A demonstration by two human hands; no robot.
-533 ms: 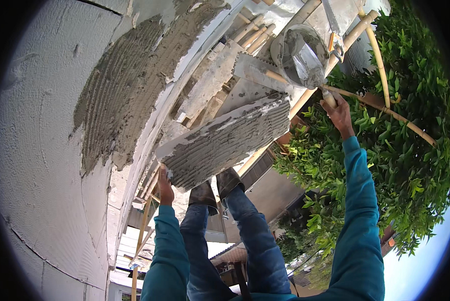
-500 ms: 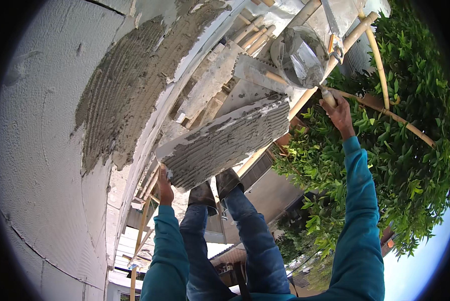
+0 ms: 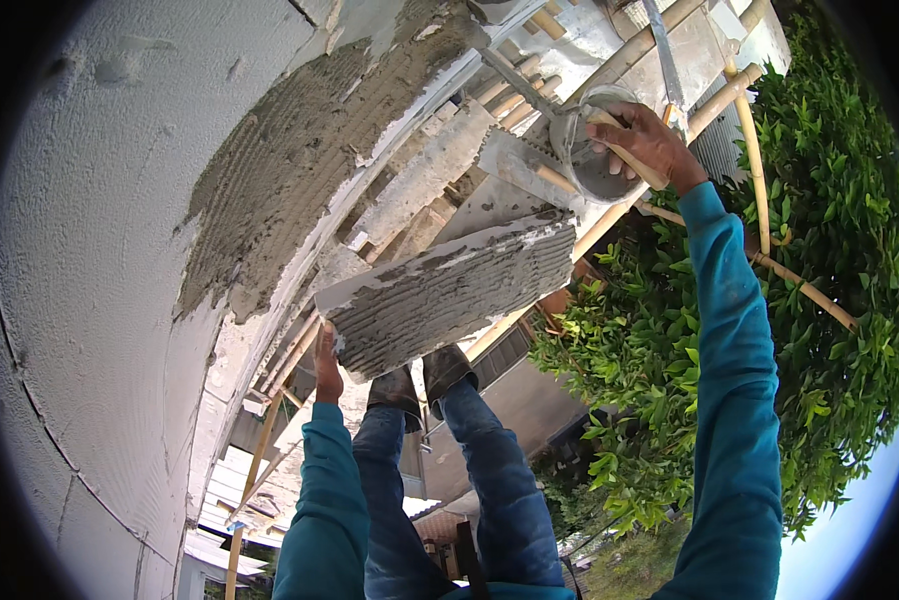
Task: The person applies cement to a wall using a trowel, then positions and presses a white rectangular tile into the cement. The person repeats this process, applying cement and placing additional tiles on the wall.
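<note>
Across the middle lies a long pale block [image 3: 449, 290], its upper face coated with grey mortar combed into ridges. My left hand [image 3: 327, 368] is closed on the block's near left end. Above and to the right, my right hand [image 3: 654, 150] grips the wooden handle of a trowel [image 3: 624, 155] over a bucket [image 3: 609, 185]. What looks like the trowel's blade, seen nearly edge-on, points up and left toward the wall. The hand covers part of the bucket. Beside the bucket rests a notched trowel [image 3: 519, 160] with a wooden handle, just beyond the block.
A pale block wall [image 3: 99, 250] fills the left, with a patch of ridged mortar [image 3: 269, 170] near its edge. Planks [image 3: 429, 170] and bamboo poles [image 3: 724, 105] form the platform. A handsaw [image 3: 661, 50] lies at the top. Leafy branches [image 3: 659, 370] crowd the right; ground shows far below.
My right hand has moved up and left over the bucket, and the trowel has come out of it, swinging toward the wall. My left hand stays at the block's end.
</note>
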